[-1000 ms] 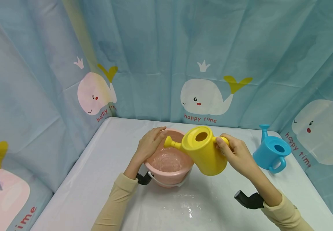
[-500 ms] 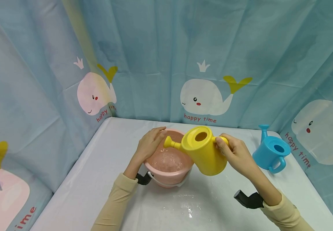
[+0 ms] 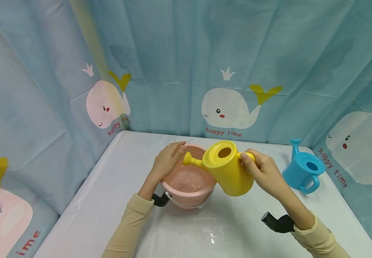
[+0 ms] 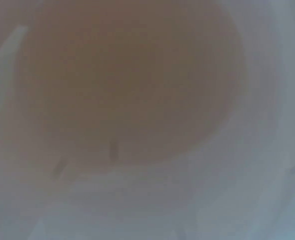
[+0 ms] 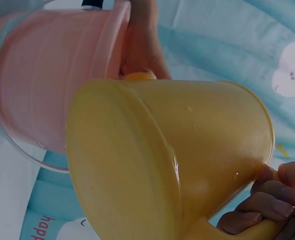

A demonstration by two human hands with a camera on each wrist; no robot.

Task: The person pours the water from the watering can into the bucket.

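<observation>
My right hand (image 3: 263, 170) grips the handle of a yellow watering can (image 3: 228, 172), its fingers curled round it in the right wrist view. The can is raised and tilted left, its spout head (image 3: 188, 158) over a pink bucket (image 3: 189, 196). Water (image 3: 190, 179) with a rippled surface shows inside the bucket. At the bucket's left rim my left hand (image 3: 168, 159) rests with its fingers extended towards the back; the rim hides part of it. Only a blurred pinkish-brown surface shows in the left wrist view.
A blue watering can (image 3: 302, 170) stands upright at the table's right rear. The white table (image 3: 115, 172) has wet, shiny patches in front of the bucket. A blue curtain (image 3: 173, 64) printed with whales encloses the back and sides. The bucket's white handle (image 3: 186, 206) hangs down in front.
The ripples on the water in the bucket have shifted. Both hands, the yellow watering can and the bucket stay where they were.
</observation>
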